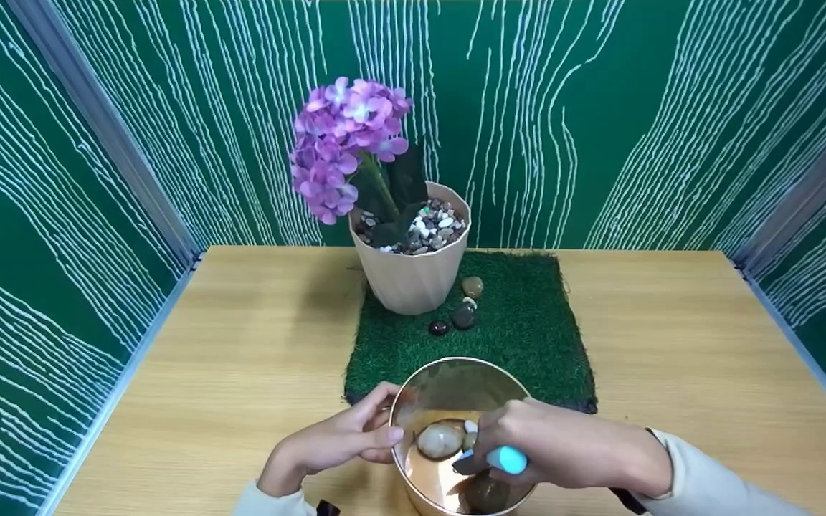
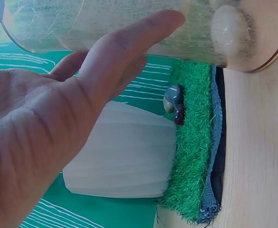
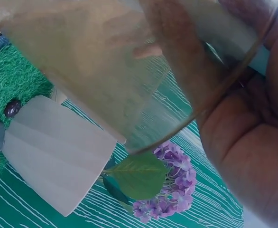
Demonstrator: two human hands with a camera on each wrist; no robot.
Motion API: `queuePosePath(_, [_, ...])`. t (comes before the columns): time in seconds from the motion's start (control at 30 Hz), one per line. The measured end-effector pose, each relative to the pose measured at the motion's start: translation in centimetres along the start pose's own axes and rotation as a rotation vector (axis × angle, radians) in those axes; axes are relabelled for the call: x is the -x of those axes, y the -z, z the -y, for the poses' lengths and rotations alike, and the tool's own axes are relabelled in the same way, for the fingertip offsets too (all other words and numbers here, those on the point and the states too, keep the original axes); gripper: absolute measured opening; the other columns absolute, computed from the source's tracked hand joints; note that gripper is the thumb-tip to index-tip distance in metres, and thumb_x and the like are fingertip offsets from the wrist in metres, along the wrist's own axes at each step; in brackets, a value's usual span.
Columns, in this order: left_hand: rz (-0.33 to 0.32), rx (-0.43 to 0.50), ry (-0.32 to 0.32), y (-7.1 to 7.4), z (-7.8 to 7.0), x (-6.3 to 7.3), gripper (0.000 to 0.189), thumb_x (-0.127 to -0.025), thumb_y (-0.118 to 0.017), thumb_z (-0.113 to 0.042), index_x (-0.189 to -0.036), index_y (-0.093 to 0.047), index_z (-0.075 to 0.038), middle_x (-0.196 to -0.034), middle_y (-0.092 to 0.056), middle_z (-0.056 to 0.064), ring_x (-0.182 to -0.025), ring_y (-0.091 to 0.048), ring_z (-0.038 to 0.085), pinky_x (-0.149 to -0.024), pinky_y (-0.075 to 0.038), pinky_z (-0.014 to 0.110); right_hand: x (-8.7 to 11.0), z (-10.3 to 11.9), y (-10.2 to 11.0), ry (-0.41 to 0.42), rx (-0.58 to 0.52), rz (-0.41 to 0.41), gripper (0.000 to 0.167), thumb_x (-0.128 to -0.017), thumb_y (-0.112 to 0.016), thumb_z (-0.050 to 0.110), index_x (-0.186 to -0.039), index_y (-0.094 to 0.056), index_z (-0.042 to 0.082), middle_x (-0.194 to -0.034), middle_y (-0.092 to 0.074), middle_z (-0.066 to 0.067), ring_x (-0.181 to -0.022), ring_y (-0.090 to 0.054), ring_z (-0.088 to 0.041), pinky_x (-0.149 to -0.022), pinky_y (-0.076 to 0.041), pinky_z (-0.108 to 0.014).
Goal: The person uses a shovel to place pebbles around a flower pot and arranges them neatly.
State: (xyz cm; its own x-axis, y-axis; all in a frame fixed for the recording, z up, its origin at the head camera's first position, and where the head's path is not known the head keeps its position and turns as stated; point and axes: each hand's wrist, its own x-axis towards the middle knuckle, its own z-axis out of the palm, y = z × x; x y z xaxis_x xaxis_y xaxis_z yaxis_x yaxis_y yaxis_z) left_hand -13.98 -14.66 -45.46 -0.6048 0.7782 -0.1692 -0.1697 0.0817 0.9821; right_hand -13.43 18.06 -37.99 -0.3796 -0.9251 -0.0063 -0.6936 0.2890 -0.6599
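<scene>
A clear round container [image 1: 456, 387] with a gold-coloured rim stands at the front of the table. Inside it lie a pale stone [image 1: 440, 439], a large dark stone [image 1: 486, 493] and smaller stones beside them. My left hand [image 1: 338, 438] holds the container's left side, its thumb laid along the wall in the left wrist view. Over the container's right rim, my right hand [image 1: 538, 441] reaches inside and grips a tool with a turquoise handle [image 1: 508, 459]. A dark part of the tool shows near the stones; my fingers hide the rest, so its kind is unclear.
A pale plant pot [image 1: 413, 279] with purple flowers [image 1: 348, 140] and pebbles stands on a green turf mat [image 1: 528, 315] behind the container. Several loose stones, including a dark grey stone [image 1: 464, 315], lie beside the pot. Green walls with white lines surround the wooden table [image 1: 255, 322].
</scene>
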Motion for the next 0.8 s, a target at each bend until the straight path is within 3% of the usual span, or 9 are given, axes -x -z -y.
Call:
queuePosePath(0.17, [0.004, -0.003, 0.001, 0.1, 0.1, -0.02, 0.071, -0.12, -0.058, -0.038, -0.165, -0.024, 0.004, -0.171, -0.041, 0.036, -0.152, -0.055, 0.042, -0.115, -0.062, 0.042, -0.06, 0.11, 0.17, -0.012, 0.016, -0.02, 0.022, -0.101, -0.081, 0.0, -0.115, -0.089, 0.015, -0.108, -0.087, 0.004, -0.102, -0.074, 0.003, -0.086, -0.062, -0.017])
queuePosePath(0.27, [0.003, 0.0, 0.0, 0.14, 0.06, -0.04, 0.069, -0.12, -0.059, -0.037, -0.164, -0.024, 0.003, -0.17, -0.042, 0.036, -0.149, -0.058, 0.04, -0.114, -0.063, 0.041, 0.13, 0.37, 0.41, -0.017, 0.04, -0.032, 0.013, -0.109, -0.078, 0.01, -0.109, -0.089, 0.018, -0.104, -0.085, 0.008, -0.1, -0.072, 0.005, -0.085, -0.062, -0.018])
queuePosePath(0.4, [-0.001, 0.001, 0.005, 0.14, -0.17, 0.02, 0.067, -0.121, -0.059, -0.036, -0.164, -0.025, 0.002, -0.168, -0.044, 0.035, -0.145, -0.061, 0.034, -0.114, -0.063, 0.041, 0.37, 0.67, 0.62, -0.027, 0.087, -0.042, 0.011, -0.11, -0.079, 0.022, -0.102, -0.086, 0.02, -0.098, -0.081, 0.013, -0.095, -0.065, 0.008, -0.081, -0.059, -0.017])
queuePosePath(0.67, [-0.002, 0.015, 0.006, 0.12, -0.04, -0.02, 0.068, -0.12, -0.059, -0.035, -0.165, -0.024, 0.003, -0.167, -0.045, 0.036, -0.143, -0.063, 0.031, -0.114, -0.063, 0.04, 0.47, 0.26, 0.54, -0.03, 0.068, -0.053, 0.014, -0.104, -0.08, 0.004, -0.099, -0.086, 0.016, -0.093, -0.081, 0.01, -0.09, -0.061, 0.009, -0.079, -0.057, -0.016])
queuePosePath(0.8, [-0.009, 0.011, 0.01, -0.02, 0.07, 0.03, 0.065, -0.121, -0.058, -0.032, -0.165, -0.025, 0.002, -0.17, -0.042, 0.034, -0.132, -0.067, 0.019, -0.113, -0.063, 0.038, 0.04, -0.18, -0.01, -0.038, 0.057, -0.048, 0.016, -0.098, -0.078, -0.001, -0.093, -0.085, 0.012, -0.086, -0.077, 0.01, -0.084, -0.054, 0.01, -0.076, -0.052, -0.014])
